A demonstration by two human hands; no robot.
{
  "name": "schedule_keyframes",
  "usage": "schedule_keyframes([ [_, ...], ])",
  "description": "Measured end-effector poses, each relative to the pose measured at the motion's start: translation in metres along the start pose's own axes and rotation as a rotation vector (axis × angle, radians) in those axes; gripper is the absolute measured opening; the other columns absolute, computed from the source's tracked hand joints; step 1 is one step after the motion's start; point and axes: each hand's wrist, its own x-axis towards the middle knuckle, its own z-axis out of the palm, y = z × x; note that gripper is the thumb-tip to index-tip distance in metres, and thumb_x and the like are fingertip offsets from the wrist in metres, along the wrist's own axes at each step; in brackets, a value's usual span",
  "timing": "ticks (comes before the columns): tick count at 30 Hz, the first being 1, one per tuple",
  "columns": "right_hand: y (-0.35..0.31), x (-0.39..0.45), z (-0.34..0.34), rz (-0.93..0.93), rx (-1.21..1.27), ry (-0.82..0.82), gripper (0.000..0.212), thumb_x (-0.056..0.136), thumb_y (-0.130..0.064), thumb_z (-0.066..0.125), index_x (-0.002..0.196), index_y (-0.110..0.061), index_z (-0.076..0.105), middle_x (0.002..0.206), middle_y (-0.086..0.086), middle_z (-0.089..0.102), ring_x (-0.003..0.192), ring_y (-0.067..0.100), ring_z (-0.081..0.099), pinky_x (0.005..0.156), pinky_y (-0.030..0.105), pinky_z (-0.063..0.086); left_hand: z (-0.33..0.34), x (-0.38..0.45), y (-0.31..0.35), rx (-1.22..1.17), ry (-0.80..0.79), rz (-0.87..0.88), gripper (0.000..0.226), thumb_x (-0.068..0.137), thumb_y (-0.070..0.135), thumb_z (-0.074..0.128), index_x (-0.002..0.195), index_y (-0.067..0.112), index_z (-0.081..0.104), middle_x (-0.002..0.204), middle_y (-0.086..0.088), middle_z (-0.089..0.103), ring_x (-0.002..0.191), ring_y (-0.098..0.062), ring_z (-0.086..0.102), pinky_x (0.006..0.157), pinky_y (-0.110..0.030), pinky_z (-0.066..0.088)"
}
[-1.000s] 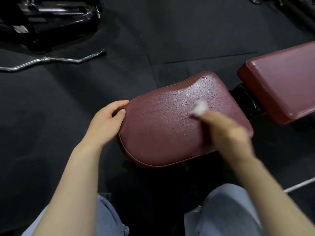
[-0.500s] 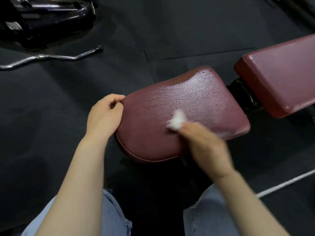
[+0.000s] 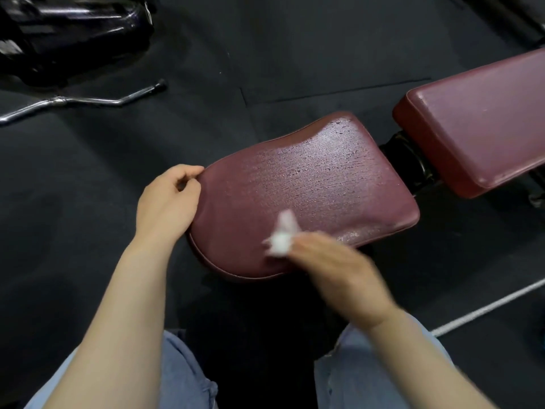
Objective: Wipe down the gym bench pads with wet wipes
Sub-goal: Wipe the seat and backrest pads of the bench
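One second on, my right hand (image 3: 333,270) has swept the balled wet wipe (image 3: 280,240) from the far right of the seat pad (image 3: 309,184) to its near edge, leaving a wet sheen over most of the top; the back pad (image 3: 483,119) looks dry, probably unwiped. My left hand (image 3: 168,202) grips the seat pad's left rim, the right pinches the wipe though blurred, and I see no readable writing.

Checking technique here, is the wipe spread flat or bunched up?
Bunched up: the wet wipe is a crumpled wad at the right hand's fingertips on the seat pad.
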Motion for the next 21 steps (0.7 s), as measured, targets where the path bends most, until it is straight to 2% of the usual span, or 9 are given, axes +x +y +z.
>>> schedule_keyframes([
  [3, 0.056, -0.039, -0.056, 0.494, -0.222, 0.225, 0.034, 0.098, -0.003, 0.048, 0.119, -0.017, 0.07, 0.129, -0.004, 0.064, 0.114, 0.019, 0.066, 0.096, 0.044, 0.053, -0.001, 0.001, -0.003, -0.01, -0.027, 0.01, 0.034, 0.093, 0.027, 0.046, 0.116, 0.043, 0.066, 0.113, 0.026, 0.065, 0.108, -0.001, 0.058, 0.09, -0.026, 0.043],
  [5, 0.054, -0.047, -0.049, 0.705, -0.304, 0.365, 0.033, 0.093, -0.007, 0.046, 0.111, -0.01, 0.073, 0.121, 0.002, 0.067, 0.105, 0.025, 0.069, 0.09, 0.039, 0.055, -0.001, 0.001, -0.002, 0.004, -0.02, 0.013, 0.034, 0.092, 0.027, 0.046, 0.114, 0.044, 0.066, 0.111, 0.027, 0.065, 0.105, 0.0, 0.058, 0.087, -0.025, 0.043],
  [6, 0.041, -0.043, -0.034, 0.688, -0.3, 0.402, 0.033, 0.093, -0.008, 0.045, 0.11, -0.008, 0.074, 0.118, 0.003, 0.068, 0.105, 0.025, 0.068, 0.094, 0.031, 0.051, 0.0, 0.001, -0.001, 0.011, -0.014, 0.011, 0.034, 0.091, 0.027, 0.046, 0.113, 0.044, 0.066, 0.11, 0.026, 0.065, 0.104, -0.001, 0.058, 0.086, -0.026, 0.043],
  [8, 0.002, -0.028, 0.006, 0.423, -0.232, 0.331, 0.03, 0.097, -0.007, 0.046, 0.108, -0.007, 0.074, 0.121, 0.005, 0.068, 0.113, 0.02, 0.063, 0.107, 0.023, 0.042, 0.002, 0.003, 0.0, 0.008, 0.005, 0.005, 0.033, 0.09, 0.028, 0.046, 0.109, 0.044, 0.067, 0.108, 0.026, 0.066, 0.102, -0.002, 0.059, 0.086, -0.028, 0.045],
  [11, -0.043, -0.012, 0.04, -0.001, -0.032, 0.061, 0.029, 0.099, -0.004, 0.047, 0.111, -0.007, 0.074, 0.126, 0.006, 0.067, 0.122, 0.019, 0.06, 0.113, 0.031, 0.038, 0.004, 0.004, 0.003, 0.01, 0.038, 0.004, 0.033, 0.089, 0.025, 0.045, 0.107, 0.042, 0.069, 0.107, 0.024, 0.067, 0.101, -0.004, 0.059, 0.083, -0.027, 0.044],
  [13, -0.031, -0.008, 0.027, -0.145, 0.036, -0.056, 0.029, 0.101, -0.003, 0.047, 0.114, -0.005, 0.073, 0.127, 0.007, 0.066, 0.123, 0.021, 0.059, 0.113, 0.034, 0.038, 0.004, 0.004, 0.003, 0.011, 0.048, 0.005, 0.034, 0.09, 0.024, 0.045, 0.108, 0.04, 0.07, 0.107, 0.022, 0.067, 0.099, -0.005, 0.059, 0.082, -0.027, 0.043],
  [17, 0.04, -0.031, -0.042, 0.054, -0.163, 0.061, 0.034, 0.103, -0.007, 0.039, 0.123, -0.015, 0.066, 0.127, -0.002, 0.062, 0.117, 0.017, 0.063, 0.111, 0.024, 0.037, 0.002, 0.003, -0.001, -0.03, 0.017, -0.018, 0.034, 0.09, 0.026, 0.046, 0.109, 0.041, 0.07, 0.11, 0.022, 0.068, 0.105, -0.004, 0.06, 0.091, -0.029, 0.047],
  [19, 0.076, -0.055, -0.071, 0.279, -0.392, 0.16, 0.038, 0.098, -0.003, 0.045, 0.122, -0.023, 0.066, 0.121, -0.007, 0.065, 0.107, 0.015, 0.067, 0.098, 0.019, 0.045, 0.002, 0.002, -0.002, -0.041, 0.001, -0.018, 0.034, 0.09, 0.026, 0.047, 0.11, 0.041, 0.07, 0.11, 0.023, 0.068, 0.106, -0.003, 0.06, 0.093, -0.029, 0.047],
  [21, 0.094, -0.07, -0.078, 0.472, -0.518, 0.237, 0.032, 0.093, -0.003, 0.049, 0.113, -0.017, 0.071, 0.115, 0.002, 0.071, 0.094, 0.024, 0.073, 0.082, 0.024, 0.047, 0.002, 0.001, -0.003, -0.045, -0.01, -0.017, 0.035, 0.09, 0.025, 0.047, 0.11, 0.041, 0.07, 0.11, 0.024, 0.068, 0.106, -0.002, 0.06, 0.093, -0.028, 0.046],
])
